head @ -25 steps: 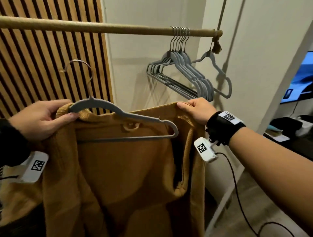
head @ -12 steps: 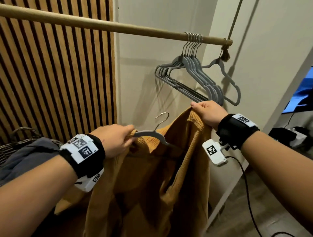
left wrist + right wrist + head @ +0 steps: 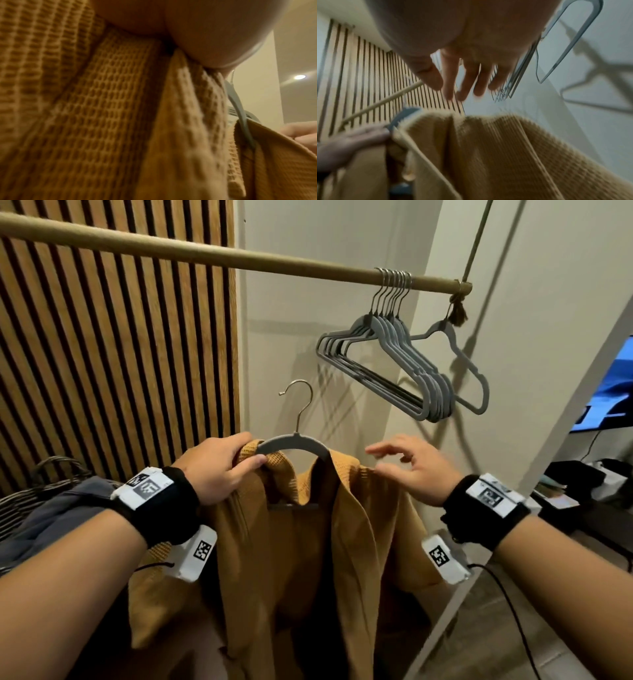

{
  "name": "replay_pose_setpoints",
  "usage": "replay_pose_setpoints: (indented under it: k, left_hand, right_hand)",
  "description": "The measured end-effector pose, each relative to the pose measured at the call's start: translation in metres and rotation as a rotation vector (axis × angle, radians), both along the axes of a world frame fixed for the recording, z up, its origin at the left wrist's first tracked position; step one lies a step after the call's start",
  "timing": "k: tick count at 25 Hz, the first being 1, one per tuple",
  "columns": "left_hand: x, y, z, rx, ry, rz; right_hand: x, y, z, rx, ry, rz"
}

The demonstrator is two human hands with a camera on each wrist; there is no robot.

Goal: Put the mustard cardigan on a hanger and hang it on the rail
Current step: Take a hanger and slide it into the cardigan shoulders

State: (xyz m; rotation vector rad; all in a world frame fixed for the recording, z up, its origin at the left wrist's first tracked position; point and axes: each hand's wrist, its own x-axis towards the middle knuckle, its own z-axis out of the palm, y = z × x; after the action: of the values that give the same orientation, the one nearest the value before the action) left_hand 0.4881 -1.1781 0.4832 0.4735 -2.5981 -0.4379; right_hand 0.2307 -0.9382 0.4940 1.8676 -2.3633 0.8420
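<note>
Head view: left hand grips the left shoulder of the mustard cardigan together with the grey hanger, fingers curled round both. Right hand hovers just above the cardigan's right shoulder, fingers spread and holding nothing. Cardigan hangs below the rail, well apart from it. Spare hangers crowd the rail's right end; the rail left of them is bare.
</note>
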Motion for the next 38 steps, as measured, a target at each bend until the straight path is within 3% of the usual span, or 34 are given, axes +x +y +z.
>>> replay_pose_setpoints:
  k: [2,5,7,9,11,13,15,16,17,19,22,23,27,30,33,38]
  left_hand:
    - [0.003,0.002,0.007,-0.02,0.081,-0.036]
    - [0.006,0.002,0.018,0.012,0.156,-0.092]
    - [0.009,0.004,0.019,0.007,0.103,-0.136]
    - [0.008,0.004,0.019,-0.083,0.016,-0.075]
    - [0.006,0.006,0.021,-0.07,0.018,0.038]
    - [0.003,0.011,0.025,0.06,0.135,0.125]
    - [0.002,0.023,0.025,0.355,0.204,0.085]
    - [0.004,0.035,0.026,0.48,0.166,0.004]
    - [0.007,0.042,0.027,0.486,0.067,-0.078]
    - [0.01,0.046,0.028,0.183,-0.149,-0.12]
    - [0.004,0.036,0.029,-0.319,-0.11,0.116]
    - [0.0,0.036,0.027,-0.358,-0.115,0.119]
    - [-0.007,0.041,0.019,-0.147,-0.052,0.006]
    - [-0.006,0.04,0.024,-0.272,-0.002,-0.016]
    - [-0.001,0.029,0.026,-0.364,-0.008,-0.001]
    - [0.012,0.012,0.036,-0.366,-0.042,0.013]
  right_hand:
    - [0.005,-0.006,-0.011,0.065,0.182,-0.033]
    - [0.009,-0.008,-0.016,0.025,0.157,-0.053]
    - [0.006,0.001,-0.021,-0.082,0.151,-0.053]
    - [0.002,0.011,-0.03,-0.163,0.131,-0.056]
    - [0.005,0.016,-0.04,-0.094,0.204,-0.098]
    - [0.007,0.017,-0.046,-0.042,0.27,-0.154]
    - [0.007,0.021,-0.046,-0.158,0.116,-0.164]
    - [0.006,0.025,-0.045,-0.218,0.016,-0.162]
    - [0.002,0.03,-0.044,-0.275,-0.057,-0.161]
    - [-0.002,0.041,-0.042,-0.331,-0.133,-0.159]
    - [0.003,0.051,-0.034,-0.364,-0.146,-0.098]
    - [0.007,0.052,-0.032,-0.375,-0.155,-0.068]
    - [0.008,0.057,-0.026,-0.355,-0.17,-0.023]
    - [0.004,0.065,-0.021,-0.339,-0.137,-0.021]
    - [-0.008,0.08,-0.01,-0.443,-0.245,-0.1]
    - [-0.022,0.104,-0.011,-0.42,-0.302,-0.132]
